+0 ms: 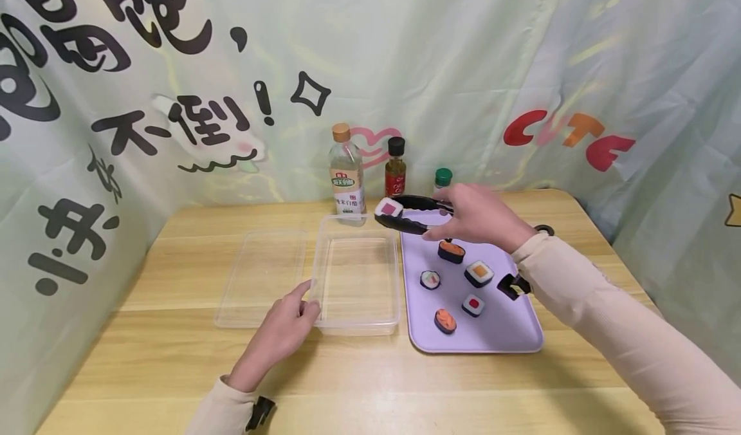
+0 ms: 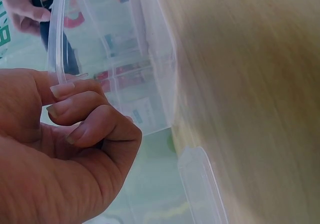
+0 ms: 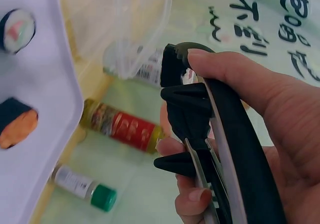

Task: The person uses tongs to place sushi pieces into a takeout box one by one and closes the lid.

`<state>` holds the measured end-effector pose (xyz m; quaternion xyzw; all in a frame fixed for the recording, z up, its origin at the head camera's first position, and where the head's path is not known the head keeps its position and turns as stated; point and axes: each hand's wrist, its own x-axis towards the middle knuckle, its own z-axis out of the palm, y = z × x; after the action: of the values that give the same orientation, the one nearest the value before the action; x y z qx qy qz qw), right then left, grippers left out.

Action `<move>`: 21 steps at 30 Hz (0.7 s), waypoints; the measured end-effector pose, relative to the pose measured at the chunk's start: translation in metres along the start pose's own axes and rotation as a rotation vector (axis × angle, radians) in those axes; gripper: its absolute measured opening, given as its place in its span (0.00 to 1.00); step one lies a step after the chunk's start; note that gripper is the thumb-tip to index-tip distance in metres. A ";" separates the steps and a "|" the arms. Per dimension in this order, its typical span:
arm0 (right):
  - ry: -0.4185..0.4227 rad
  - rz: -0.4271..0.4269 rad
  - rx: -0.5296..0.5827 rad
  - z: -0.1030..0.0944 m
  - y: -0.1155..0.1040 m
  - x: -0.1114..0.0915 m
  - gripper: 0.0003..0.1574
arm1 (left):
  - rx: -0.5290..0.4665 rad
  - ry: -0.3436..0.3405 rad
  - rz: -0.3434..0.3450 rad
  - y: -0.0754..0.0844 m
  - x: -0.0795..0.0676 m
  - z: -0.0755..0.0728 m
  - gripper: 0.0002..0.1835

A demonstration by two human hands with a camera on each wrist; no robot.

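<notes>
My right hand (image 1: 480,215) grips black tongs (image 1: 408,225) above the lilac tray's far left corner. Between the tongs' tips is a square sushi roll (image 1: 388,208) with a dark pink centre. In the right wrist view, the thumb and fingers wrap the tongs' black handles (image 3: 245,149), and the held roll is mostly hidden. My left hand (image 1: 285,324) pinches the near left rim of a clear plastic container (image 1: 356,324), thumb and curled fingers at the edge in the left wrist view. The container holds no sushi.
The lilac tray (image 1: 480,342) carries several sushi pieces, including an orange-topped one (image 1: 445,320) and a red-centred roll (image 1: 473,305). Left of the container lies a clear lid (image 1: 263,280). Behind stand a vinegar bottle (image 1: 347,177), a red-labelled bottle (image 1: 395,171) and a green-capped one (image 1: 443,177).
</notes>
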<state>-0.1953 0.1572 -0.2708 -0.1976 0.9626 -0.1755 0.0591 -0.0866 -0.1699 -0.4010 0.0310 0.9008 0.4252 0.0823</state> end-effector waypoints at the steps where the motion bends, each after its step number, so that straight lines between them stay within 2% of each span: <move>1: -0.003 -0.011 -0.005 0.002 -0.004 0.003 0.47 | 0.001 0.001 0.000 0.000 0.000 0.000 0.29; 5: -0.021 -0.053 -0.012 0.008 -0.016 0.012 0.43 | -0.003 0.000 0.001 -0.001 0.000 0.000 0.29; 9: -0.038 -0.082 -0.002 0.016 -0.026 0.019 0.44 | -0.009 -0.001 0.000 -0.001 0.000 0.000 0.29; 16: -0.082 -0.086 -0.026 0.032 -0.039 0.033 0.45 | 0.002 0.006 -0.004 -0.001 0.001 0.000 0.29; 21: -0.112 -0.105 -0.046 0.041 -0.046 0.045 0.32 | 0.008 0.011 -0.003 0.000 0.001 0.000 0.29</move>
<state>-0.2118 0.0865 -0.2941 -0.2587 0.9499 -0.1449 0.0992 -0.0876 -0.1700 -0.4015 0.0278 0.9031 0.4214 0.0778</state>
